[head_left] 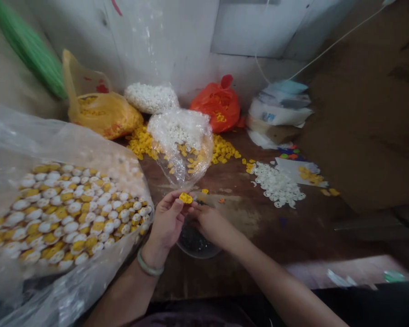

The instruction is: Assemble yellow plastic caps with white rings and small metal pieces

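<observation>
One brown tabletop (313,240) carries everything before you. The big bag (54,131) lies open at your left, full of white and yellow pieces; a sleeve or forearm catching its loose edge could drag it and spill some. Behind stand the yellow bag (117,120) and the red bag (207,102), with the clear bag (180,177) in front of them, its gathered end just beyond your fingers. A nudge there could tip its contents among the loose yellow ones. The white pile (276,184) spreads to your right, where a sweeping elbow might scatter it. The bowl (202,255) sits under your hands, holding small dark bits too blurred to name. Your left hand (167,222) pinches the yellow piece (186,198) between thumb and finger, above the bowl's far side; your right hand (209,222) has its fingers curled in beside it, but whether they grip anything you cannot tell. A weak or off-centre pinch could let that piece slip into the bowl
</observation>
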The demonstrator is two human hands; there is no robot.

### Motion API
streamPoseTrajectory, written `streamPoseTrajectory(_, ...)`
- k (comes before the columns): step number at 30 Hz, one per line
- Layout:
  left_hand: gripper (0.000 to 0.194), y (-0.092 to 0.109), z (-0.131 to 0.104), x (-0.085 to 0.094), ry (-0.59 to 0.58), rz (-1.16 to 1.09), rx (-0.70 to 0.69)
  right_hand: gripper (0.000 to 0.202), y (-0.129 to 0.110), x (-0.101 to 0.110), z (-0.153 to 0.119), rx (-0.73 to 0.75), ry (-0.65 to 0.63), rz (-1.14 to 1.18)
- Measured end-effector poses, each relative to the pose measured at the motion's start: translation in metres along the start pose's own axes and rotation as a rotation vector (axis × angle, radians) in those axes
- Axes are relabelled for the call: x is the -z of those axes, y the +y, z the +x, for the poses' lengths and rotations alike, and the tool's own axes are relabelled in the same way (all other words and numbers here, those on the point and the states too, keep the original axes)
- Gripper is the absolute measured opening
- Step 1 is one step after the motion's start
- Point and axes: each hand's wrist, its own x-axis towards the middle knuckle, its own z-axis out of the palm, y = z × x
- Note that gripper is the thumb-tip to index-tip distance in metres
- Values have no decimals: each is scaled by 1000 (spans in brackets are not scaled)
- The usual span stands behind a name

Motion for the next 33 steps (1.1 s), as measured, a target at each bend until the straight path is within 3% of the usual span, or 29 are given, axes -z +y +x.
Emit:
streamPoseTrajectory(4, 36, 0, 0, 2, -7, 21, 27, 13, 5, 2, 0, 50, 19, 63)
streamPoseTrajectory(11, 37, 0, -2, 3, -43, 33, 79, 19, 12, 18, -3, 116, 173, 335)
streamPoseTrajectory(13, 37, 0, -2, 3, -40, 47, 85, 20, 12, 31, -6, 126, 294, 387)
streamPoseTrajectory(16, 40, -1, -3, 1, -13, 91, 113, 18, 5, 55, -12, 179, 575, 461)
streamPoseTrajectory(18, 41, -2, -4, -1, -7, 120, 136, 16, -4, 68, -16, 260, 664, 460)
streamPoseTrajectory(25, 37, -6, -5, 0, -48, 140, 126, 17, -19, 77, -16, 408, 607, 170)
streamPoseTrajectory(33, 32, -5, -6, 2, -54, 159, 125, 17, -18, 73, -16, 420, 634, 132)
